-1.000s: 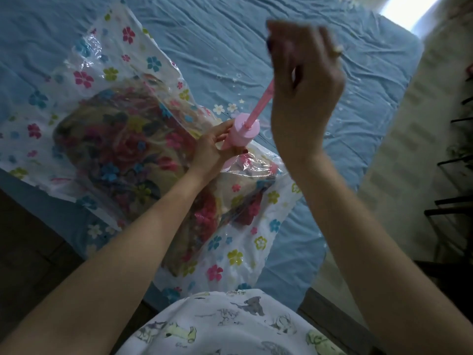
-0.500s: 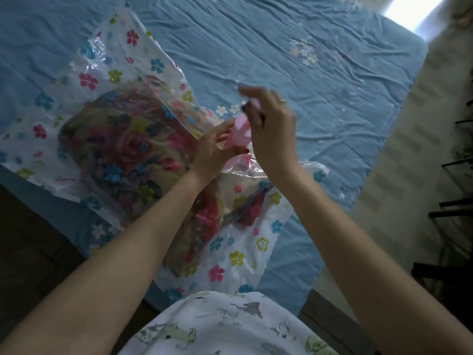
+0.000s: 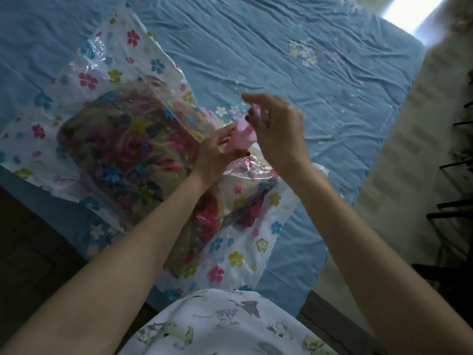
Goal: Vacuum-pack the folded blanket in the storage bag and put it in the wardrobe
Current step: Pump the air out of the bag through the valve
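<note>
Now | pump (image 3: 240, 138) at frame centre, upright on bag (image 3: 143, 139) | left hand (image 3: 217, 157) grasps barrel from lower left | right hand (image 3: 277, 129) grips handle directly above, along its axis.

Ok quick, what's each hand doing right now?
Left hand: curled round the barrel of the pink pump, holding it on the storage bag.
Right hand: on the pump's top; blurred, so the grip cannot be told.
</note>
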